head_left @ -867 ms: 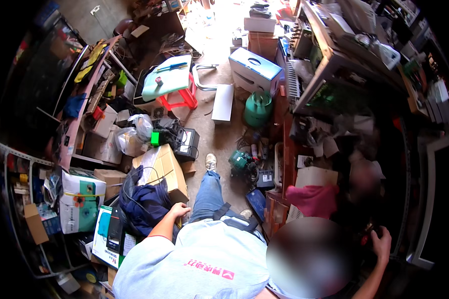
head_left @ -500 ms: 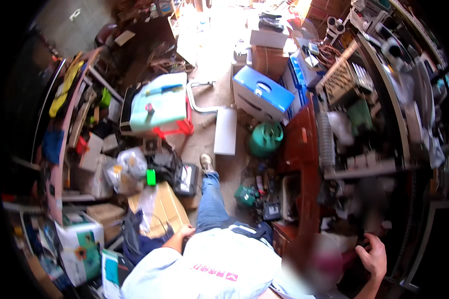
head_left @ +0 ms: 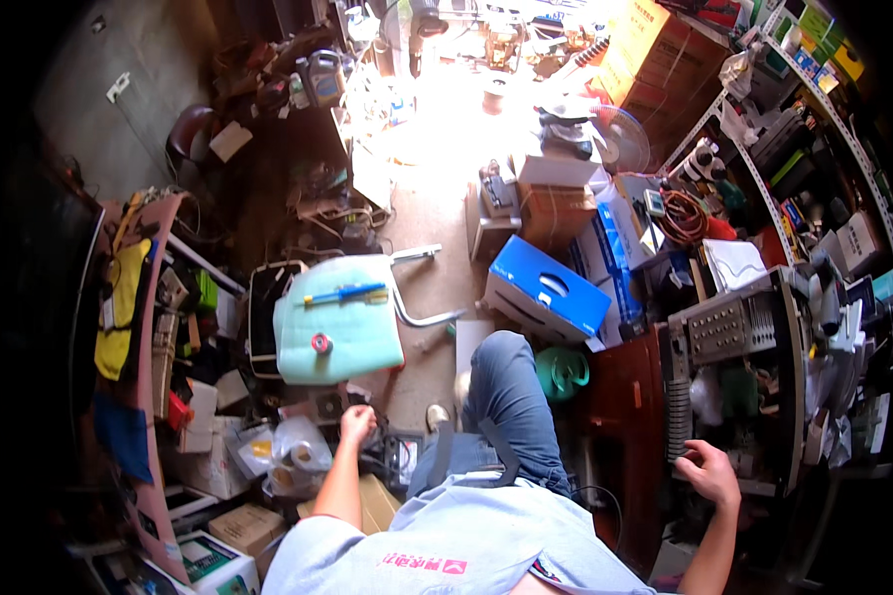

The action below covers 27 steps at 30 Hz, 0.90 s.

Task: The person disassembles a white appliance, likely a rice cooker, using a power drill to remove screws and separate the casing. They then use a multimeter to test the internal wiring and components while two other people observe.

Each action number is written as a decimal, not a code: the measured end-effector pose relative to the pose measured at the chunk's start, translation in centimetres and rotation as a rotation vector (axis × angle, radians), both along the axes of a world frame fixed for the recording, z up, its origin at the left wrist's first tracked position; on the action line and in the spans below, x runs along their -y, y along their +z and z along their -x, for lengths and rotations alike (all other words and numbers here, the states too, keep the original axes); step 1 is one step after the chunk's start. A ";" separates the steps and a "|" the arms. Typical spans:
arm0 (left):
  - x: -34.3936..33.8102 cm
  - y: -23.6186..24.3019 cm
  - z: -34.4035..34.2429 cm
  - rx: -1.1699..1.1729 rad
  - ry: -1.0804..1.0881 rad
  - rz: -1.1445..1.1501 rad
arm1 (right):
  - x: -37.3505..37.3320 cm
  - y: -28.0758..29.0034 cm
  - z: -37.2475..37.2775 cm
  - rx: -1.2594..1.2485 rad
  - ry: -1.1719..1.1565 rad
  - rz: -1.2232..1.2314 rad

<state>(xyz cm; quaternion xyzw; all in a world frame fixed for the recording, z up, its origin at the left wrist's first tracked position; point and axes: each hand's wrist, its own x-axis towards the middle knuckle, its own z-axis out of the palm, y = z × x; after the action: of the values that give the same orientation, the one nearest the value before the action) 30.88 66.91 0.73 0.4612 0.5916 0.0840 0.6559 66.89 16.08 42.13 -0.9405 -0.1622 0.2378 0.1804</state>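
Note:
My left hand point(head_left: 358, 423) hangs in front of me with its fingers curled in, and nothing shows in it. Just ahead of it is a pale green chair seat point(head_left: 352, 332), bearing a blue-and-yellow pair of slim tools point(head_left: 345, 295) and a small red roll point(head_left: 321, 343). A cloudy plastic bag point(head_left: 301, 451) lies to the left of that hand. Out to my right, my right hand point(head_left: 709, 476) is raised with bent fingers apart, holding nothing. Nearest to it are a reddish-brown cabinet point(head_left: 615, 416) and a ribbed grey hose point(head_left: 678, 421).
A blue-and-white box point(head_left: 549, 290) stands ahead right, with a green gas cylinder point(head_left: 564, 373) below it. Crowded shelving point(head_left: 786, 372) lines the right side. On the left, a pink-edged rack point(head_left: 154, 397) holds clutter. Bare floor point(head_left: 429, 213) runs between them toward a bright cluttered bench.
I have stepped forward, one knee now raised ahead. My left hand has come up from beside my hip to in front of me. The right hand has shifted slightly left and up.

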 end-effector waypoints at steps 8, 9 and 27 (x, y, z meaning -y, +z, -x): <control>-0.5 -5.8 1.5 -0.253 -0.362 0.257 | -22.1 -11.1 -10.1 -0.356 0.367 0.085; -1.7 -1.9 -1.7 -0.329 -0.429 0.240 | -24.1 -12.4 -11.5 -0.394 0.363 0.110; -47.6 4.2 -44.9 -0.039 -0.051 0.058 | -68.1 -16.8 -48.3 -0.359 0.279 -0.426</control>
<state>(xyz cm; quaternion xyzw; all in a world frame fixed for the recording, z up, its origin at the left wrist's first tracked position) 75.75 114.55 4.88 0.4585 0.5943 0.0409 0.6595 115.19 84.19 25.32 -0.7932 -0.3015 0.3831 0.3650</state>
